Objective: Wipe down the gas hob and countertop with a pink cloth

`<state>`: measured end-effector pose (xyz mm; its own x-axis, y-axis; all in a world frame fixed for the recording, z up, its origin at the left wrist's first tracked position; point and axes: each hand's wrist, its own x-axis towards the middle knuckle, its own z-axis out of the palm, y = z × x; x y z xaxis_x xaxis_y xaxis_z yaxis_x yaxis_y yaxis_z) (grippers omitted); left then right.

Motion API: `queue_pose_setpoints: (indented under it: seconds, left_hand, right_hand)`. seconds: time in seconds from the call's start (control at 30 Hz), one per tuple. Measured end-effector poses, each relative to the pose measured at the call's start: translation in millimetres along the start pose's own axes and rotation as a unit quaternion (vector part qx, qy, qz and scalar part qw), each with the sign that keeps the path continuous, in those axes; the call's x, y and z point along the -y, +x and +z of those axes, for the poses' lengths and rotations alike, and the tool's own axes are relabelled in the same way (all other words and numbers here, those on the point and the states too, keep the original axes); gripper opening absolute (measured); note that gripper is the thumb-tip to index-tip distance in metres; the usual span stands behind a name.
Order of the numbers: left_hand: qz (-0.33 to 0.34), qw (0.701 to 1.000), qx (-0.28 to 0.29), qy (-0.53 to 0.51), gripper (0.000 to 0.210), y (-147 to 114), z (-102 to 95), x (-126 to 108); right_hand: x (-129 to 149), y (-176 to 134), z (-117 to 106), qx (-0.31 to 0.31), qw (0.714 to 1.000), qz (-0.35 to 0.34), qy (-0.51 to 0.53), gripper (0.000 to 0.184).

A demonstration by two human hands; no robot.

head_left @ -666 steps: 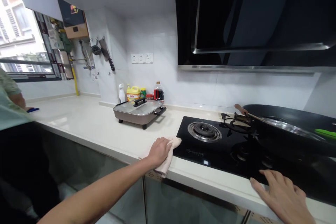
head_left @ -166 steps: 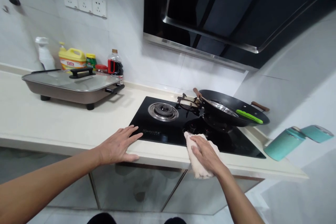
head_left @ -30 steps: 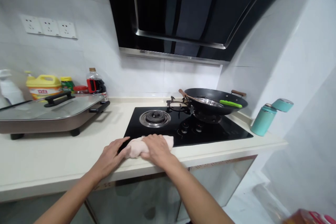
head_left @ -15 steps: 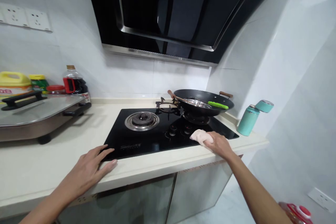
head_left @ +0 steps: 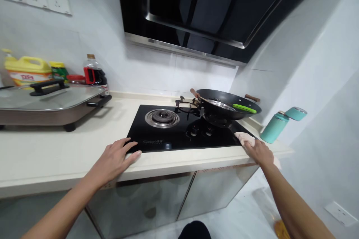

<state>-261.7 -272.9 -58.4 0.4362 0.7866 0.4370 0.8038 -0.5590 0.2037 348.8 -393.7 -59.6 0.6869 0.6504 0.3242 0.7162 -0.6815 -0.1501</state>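
My right hand [head_left: 259, 152] presses a pale pink cloth [head_left: 244, 138] onto the front right corner of the black glass gas stove [head_left: 168, 140]. My left hand [head_left: 116, 158] rests with fingers spread on the counter edge, fingertips at the stove's front left corner. On the stove's left is a bare burner [head_left: 162, 117]. Two knobs [head_left: 200, 130] sit in its middle. A black wok [head_left: 213, 109] with wooden handles stands over the right burner, with a bright green-handled utensil [head_left: 244, 108] lying in it. A loose pan support [head_left: 187, 105] lies behind, left of the wok.
A teal flask [head_left: 275, 127] with its lid flipped open stands right of the stove. An electric pan [head_left: 53, 114] with a glass lid fills the counter's left. Behind it are a yellow jug [head_left: 30, 70] and a dark sauce bottle [head_left: 97, 76]. The range hood [head_left: 190, 15] hangs above.
My right hand has slid the cloth rightward along the stove's front edge to its right corner. My left hand stays at the left corner. The view has shifted and tilted slightly.
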Motion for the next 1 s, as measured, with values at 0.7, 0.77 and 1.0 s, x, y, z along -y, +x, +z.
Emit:
queue_pose_setpoints:
  seconds: [0.7,0.77,1.0]
  left_hand:
    - [-0.117,0.958,-0.035,-0.260,0.062,-7,-13.1,-7]
    - [-0.117,0.957,-0.043,-0.263,0.061,-6,-12.3,-6]
    - [-0.128,0.945,-0.081,-0.290,0.061,-5,-8.6,3]
  right_hand:
    - [290,-223,-45,-0.023,0.899,-0.434,0.049,0.031]
    - [312,-238,-48,-0.014,0.886,-0.458,0.077,0.031]
    - [345,-258,-53,0.063,0.857,-0.466,0.211,0.031]
